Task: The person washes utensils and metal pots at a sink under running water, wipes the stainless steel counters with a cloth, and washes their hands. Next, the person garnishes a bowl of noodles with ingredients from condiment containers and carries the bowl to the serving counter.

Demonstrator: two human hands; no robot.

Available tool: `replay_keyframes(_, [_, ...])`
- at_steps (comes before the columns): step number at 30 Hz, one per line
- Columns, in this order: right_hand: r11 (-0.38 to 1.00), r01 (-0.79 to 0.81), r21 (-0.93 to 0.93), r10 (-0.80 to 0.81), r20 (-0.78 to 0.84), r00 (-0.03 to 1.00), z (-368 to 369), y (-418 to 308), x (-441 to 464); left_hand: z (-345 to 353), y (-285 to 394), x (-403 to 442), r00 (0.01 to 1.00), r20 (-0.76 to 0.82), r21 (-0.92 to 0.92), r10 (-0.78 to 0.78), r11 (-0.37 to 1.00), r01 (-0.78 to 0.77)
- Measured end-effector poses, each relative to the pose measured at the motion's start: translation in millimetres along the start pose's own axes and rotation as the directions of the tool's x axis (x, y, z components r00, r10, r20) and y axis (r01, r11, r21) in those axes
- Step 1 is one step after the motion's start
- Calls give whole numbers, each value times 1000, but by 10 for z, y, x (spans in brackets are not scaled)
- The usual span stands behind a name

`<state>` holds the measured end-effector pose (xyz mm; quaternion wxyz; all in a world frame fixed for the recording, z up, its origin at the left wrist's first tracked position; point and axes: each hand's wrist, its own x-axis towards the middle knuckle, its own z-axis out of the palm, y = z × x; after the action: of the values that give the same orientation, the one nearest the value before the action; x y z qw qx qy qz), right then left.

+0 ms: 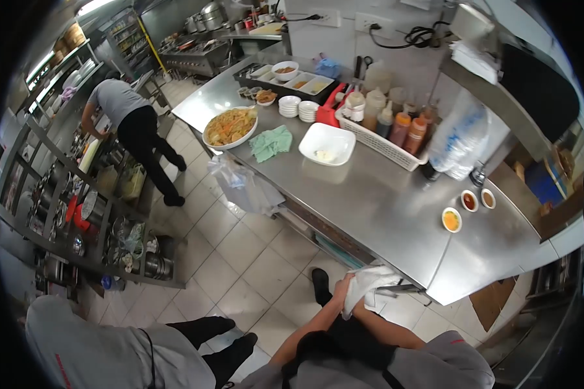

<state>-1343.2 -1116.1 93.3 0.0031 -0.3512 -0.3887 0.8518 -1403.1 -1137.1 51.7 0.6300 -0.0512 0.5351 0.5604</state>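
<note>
Apparently to steady it, the left hand presses against the white cloth near the table; the cloth hides the right hand, so I can't tell how either hand's fingers grip.

a broad lane of steel is running along the counter, between the sauce-bottle basket and the front edge! farther off, the white square dish is squeezing it, with the green cloth crowding in beyond. nearer, the yellow sauce cup is obstructing the right side, while the counter's edge is separating the hands from that lane.
</note>
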Motion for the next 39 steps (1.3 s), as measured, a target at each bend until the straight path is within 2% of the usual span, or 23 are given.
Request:
replay_keyframes(2, [988,84,-126,-92,-61,994,-188,-107,227,161,271,29,976,-180,112,-121,983,142])
replay_keyframes(3, [960,161,-229,-185,-89,979,-346,-145,347,98,198,160,959,-61,250,277,934,-254])
replay_keyframes(6, [562,399,-725,-544,40,838,-1270,123,489,-112,606,224,979,-64,447,193,883,-144])
replay_keyframes(7, [4,-205,-979,-304,-197,932,-1579,331,260,-300,711,244,982,-79,482,170,869,-112])
replay_keyframes(8, [256,-384,-887,-190,-435,880,-1435,43,-34,-557,831,367,983,-90,517,159,851,-90])
replay_keyframes(9, [25,-535,-844,188,-522,832,-1739,113,-36,-866,975,460,988,3,485,153,864,-136])
replay_keyframes(11, [-146,-504,-852,299,-523,798,-1605,-148,-337,-1350,1363,294,978,-11,571,208,804,-165])
replay_keyframes(12, [-191,-537,-822,298,-570,766,-1057,-729,-621,-1810,1256,453,905,-48,749,423,615,-247])
replay_keyframes(13, [-237,-353,-905,397,-422,815,-942,-887,-626,-2111,1297,435,901,-167,753,402,641,-146])
replay_keyframes(14, [-263,-159,-952,490,-273,828,-840,-1091,-606,-2414,1316,443,870,-260,797,418,602,-51])
replay_keyframes(15, [-118,-300,-947,381,-322,867,-208,-1747,-715,-2583,1421,345,853,-321,797,412,604,9])
replay_keyframes(16, [54,-264,-963,304,-236,923,124,-2132,-740,-2662,1548,211,837,-398,748,377,661,58])
replay_keyframes(17, [131,-28,-991,270,8,963,112,-2184,-604,-2724,1638,110,811,-472,673,347,736,77])
replay_keyframes(19, [406,11,-914,115,64,991,699,-2774,-324,-2873,1772,58,770,-533,613,352,787,64])
replay_keyframes(20, [285,213,-934,-132,182,974,856,-2926,-105,-2918,1845,42,749,-552,609,367,791,61])
replay_keyframes(22, [150,311,-938,-407,228,885,1195,-3349,419,-3062,1959,128,750,-568,564,339,824,55])
replay_keyframes(23, [288,190,-939,-336,86,938,1376,-3631,695,-3141,2012,183,739,-569,568,361,822,36])
replay_keyframes(26, [178,446,-877,-764,163,624,1827,-4389,1739,-3386,2402,293,771,-551,538,320,842,35])
replay_keyframes(27, [-107,448,-888,-854,313,416,1707,-4580,2332,-3542,2519,372,758,-536,589,372,808,20])
replay_keyframes(29, [-226,369,-902,-898,340,279,2058,-5197,2790,-3932,2778,534,768,-503,601,396,799,-18])
replay_keyframes(32, [-213,102,-972,-924,235,303,2198,-5723,3586,-4403,3139,450,779,-524,511,344,859,-35])
replay_keyframes(35, [-119,-193,-974,-849,-1,528,2403,-6120,3964,-4911,3463,418,766,-551,456,332,888,-57])
replay_keyframes(39, [-50,-331,-942,-690,-207,694,2569,-6364,4208,-5510,3598,421,743,-596,462,305,887,7])
